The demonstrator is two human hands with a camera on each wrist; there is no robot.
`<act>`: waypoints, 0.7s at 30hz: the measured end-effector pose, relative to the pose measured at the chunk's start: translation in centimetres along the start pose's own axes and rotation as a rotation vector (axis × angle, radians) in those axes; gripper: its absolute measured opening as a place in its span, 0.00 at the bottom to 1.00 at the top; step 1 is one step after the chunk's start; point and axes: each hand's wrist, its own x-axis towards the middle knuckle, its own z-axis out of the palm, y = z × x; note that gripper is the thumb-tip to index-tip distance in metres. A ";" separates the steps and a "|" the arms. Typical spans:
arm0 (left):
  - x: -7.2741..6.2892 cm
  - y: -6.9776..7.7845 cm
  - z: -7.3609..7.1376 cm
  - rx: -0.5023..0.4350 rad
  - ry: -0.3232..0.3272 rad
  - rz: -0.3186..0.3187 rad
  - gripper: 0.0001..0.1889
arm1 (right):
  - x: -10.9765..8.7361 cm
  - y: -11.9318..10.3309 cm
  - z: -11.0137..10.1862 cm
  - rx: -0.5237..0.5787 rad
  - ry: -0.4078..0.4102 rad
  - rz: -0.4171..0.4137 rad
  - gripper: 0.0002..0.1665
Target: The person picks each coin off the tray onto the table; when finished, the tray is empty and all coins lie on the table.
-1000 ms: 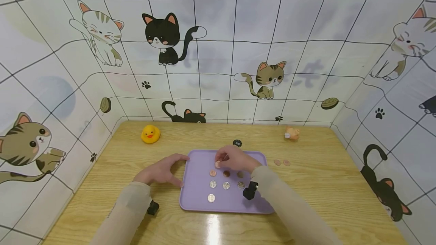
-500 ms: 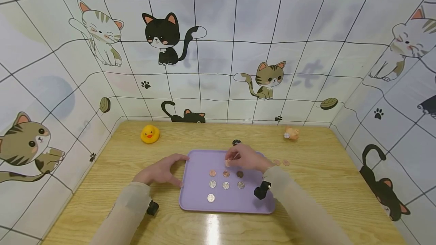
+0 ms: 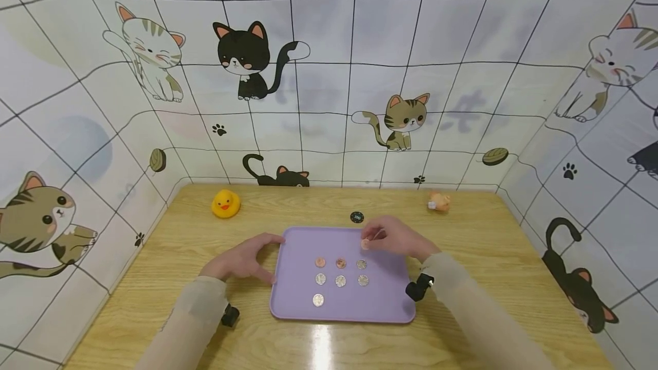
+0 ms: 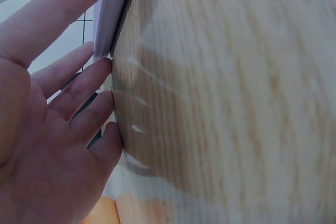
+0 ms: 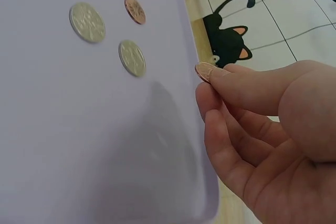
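My right hand (image 3: 393, 237) pinches a copper coin (image 5: 204, 71) between thumb and fingertip, above the far right part of a purple tray (image 3: 295, 307). Rows of coins lie flat on the tray: two copper coins (image 3: 320, 262) and a silver coin (image 3: 362, 264) in the far row, several silver coins (image 3: 340, 281) nearer. In the right wrist view a silver coin (image 5: 132, 57) lies closest to the held one. My left hand (image 3: 245, 257) rests at the tray's left side, thumb and fingers spread along its edge, holding nothing; the left wrist view shows its fingertips on the wood.
Behind the tray lies a black chip (image 3: 357, 217) marked 100. A yellow rubber duck (image 3: 225, 204) sits at the back left, a small orange figure (image 3: 439, 202) at the back right. A cat-patterned wall (image 3: 329, 147) encloses the wooden table (image 3: 180, 233).
My right hand has moved right across the tray's far part, carrying the copper coin. It now hides the two copper coins seen right of the tray before. My left hand stays put.
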 end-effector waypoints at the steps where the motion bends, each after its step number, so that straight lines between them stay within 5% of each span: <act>1: 0.0 0.0 0.0 -0.004 0.000 -0.003 0.48 | -0.2 0.1 -0.2 0.001 0.003 0.006 0.11; 21: -0.1 0.3 0.0 -0.011 -0.005 -0.013 0.48 | -5.0 2.7 -4.3 0.053 0.082 0.108 0.13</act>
